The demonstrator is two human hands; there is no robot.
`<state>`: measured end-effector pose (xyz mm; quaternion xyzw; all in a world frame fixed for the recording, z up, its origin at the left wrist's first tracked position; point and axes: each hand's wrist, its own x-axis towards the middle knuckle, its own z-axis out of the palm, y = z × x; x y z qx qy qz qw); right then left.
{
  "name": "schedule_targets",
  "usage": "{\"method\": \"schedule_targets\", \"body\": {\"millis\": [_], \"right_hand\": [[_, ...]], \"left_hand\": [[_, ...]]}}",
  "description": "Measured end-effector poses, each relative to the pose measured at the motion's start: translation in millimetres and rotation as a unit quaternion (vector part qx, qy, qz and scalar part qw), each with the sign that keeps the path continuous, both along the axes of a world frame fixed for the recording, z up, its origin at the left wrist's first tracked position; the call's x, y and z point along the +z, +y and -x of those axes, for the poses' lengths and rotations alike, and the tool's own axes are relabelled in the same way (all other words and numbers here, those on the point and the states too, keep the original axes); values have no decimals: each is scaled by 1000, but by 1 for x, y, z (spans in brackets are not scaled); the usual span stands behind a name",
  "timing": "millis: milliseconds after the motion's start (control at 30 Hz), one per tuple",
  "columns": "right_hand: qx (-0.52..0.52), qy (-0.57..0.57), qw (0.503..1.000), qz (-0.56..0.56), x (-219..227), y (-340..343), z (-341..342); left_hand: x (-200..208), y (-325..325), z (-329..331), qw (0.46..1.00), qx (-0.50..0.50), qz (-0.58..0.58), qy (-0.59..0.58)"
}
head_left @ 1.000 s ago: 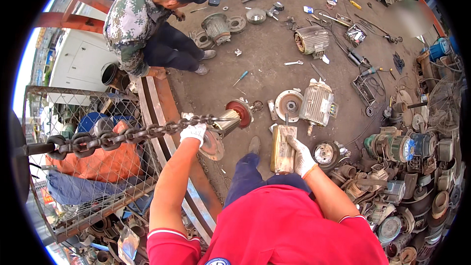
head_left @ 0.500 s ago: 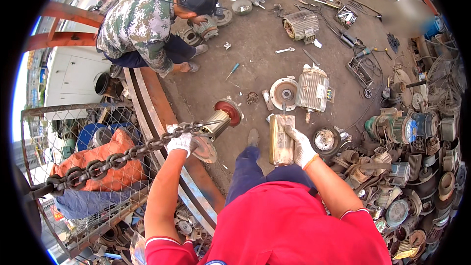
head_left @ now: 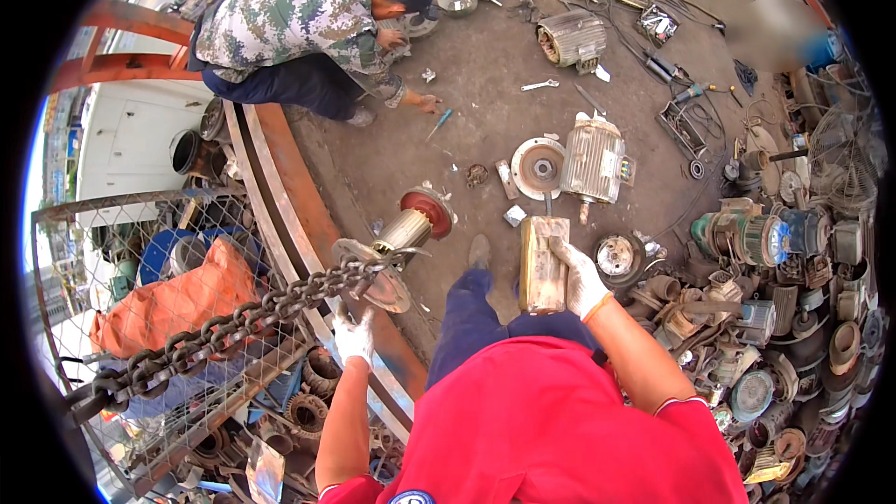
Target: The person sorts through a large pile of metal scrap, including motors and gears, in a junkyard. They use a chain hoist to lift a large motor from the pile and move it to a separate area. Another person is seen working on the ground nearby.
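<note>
Head view: brown floor (head_left: 485,84) is taking up the most ground; a heap of used motor parts (head_left: 779,317) is crowding its right edge; a long rust-orange beam (head_left: 295,185) is running along its left; outside the beam a wire-mesh fence (head_left: 140,203) is standing, with an orange cover (head_left: 182,301) showing through the mesh. Co-worker (head_left: 289,19) in camouflage jacket and dark cap is stooping at upper left, one arm stretching low over the floor.

Heavy chain (head_left: 229,327) is slanting up from lower left, its far end overlapping a round plate (head_left: 387,291); ribbed motor (head_left: 593,159) is resting ahead on the floor, a pale flange (head_left: 539,168) lying just beside it; rotor (head_left: 403,231) with a red end piece is tilting away beyond the plate; whether it is hanging or resting, cannot tell.

Brown oblong block (head_left: 543,266) is sitting in the right hand (head_left: 581,285), in front of the person's legs; that gloved hand is gripping its right side, thumb lying along the upper face. Left hand (head_left: 355,338), also gloved, is standing wide, fingers parted, just below the plate and chain; contact with either, cannot tell.

Wrench (head_left: 539,85) is lying left of the motor's far end; blue-handled screwdriver (head_left: 439,123) is lying near the co-worker's lowered hand.
</note>
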<state>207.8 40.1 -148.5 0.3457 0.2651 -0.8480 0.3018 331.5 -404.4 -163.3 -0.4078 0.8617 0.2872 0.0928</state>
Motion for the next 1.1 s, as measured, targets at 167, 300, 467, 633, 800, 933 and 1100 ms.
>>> {"method": "schedule_targets", "body": {"millis": [167,300,467,633,800,933,1100], "right_hand": [[29,1,1000,-9,-6,-8,8],[41,16,999,-17,5,-20,14],[41,13,999,-19,0,-18,12],[33,-1,999,-5,0,-15,4],[19,-3,1000,-13,-3,-12,1],[11,-10,1000,-19,0,-8,1],[4,-4,1000,-3,0,3,-4]], "left_hand": [[11,-28,21,929,143,-215,264],[-16,-77,23,885,178,-321,287],[-8,-61,29,860,174,-402,260],[-25,-73,17,921,32,-307,238],[-21,-25,40,904,131,-334,231],[-21,-5,61,912,167,-305,217],[-26,2,72,895,197,-350,194]]}}
